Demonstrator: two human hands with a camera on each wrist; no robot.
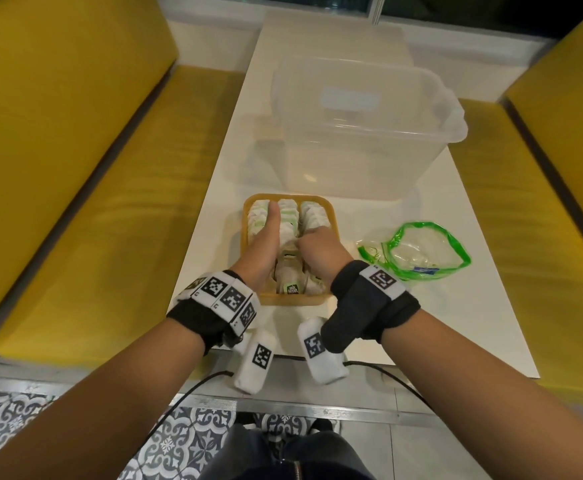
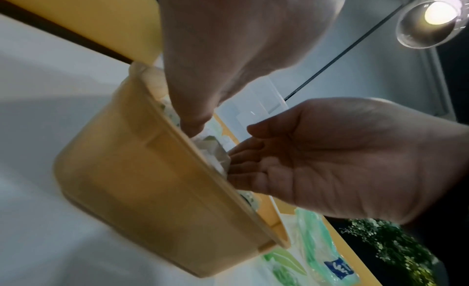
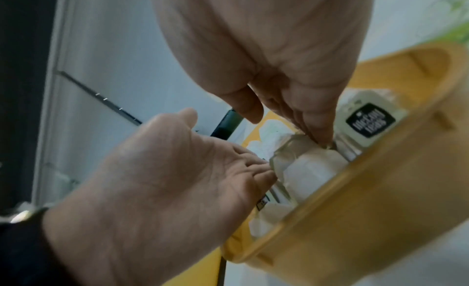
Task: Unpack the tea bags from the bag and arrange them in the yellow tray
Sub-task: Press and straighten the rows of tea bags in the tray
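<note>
The yellow tray stands near the front of the white table, packed with rows of white tea bags. My left hand lies in the tray's left side, thumb stretched along a row. Its straight fingers touch a wrapped tea bag from the side. My right hand reaches down into the middle row, and its fingertips press on that same tea bag's wrapper with the thumb held apart. A tea bag with a dark label stands by the near wall. The zip bag with the green seal lies flat to the right.
A large clear plastic bin stands just behind the tray. Yellow benches flank the table on both sides. Cables hang off the table's front edge near my wrists.
</note>
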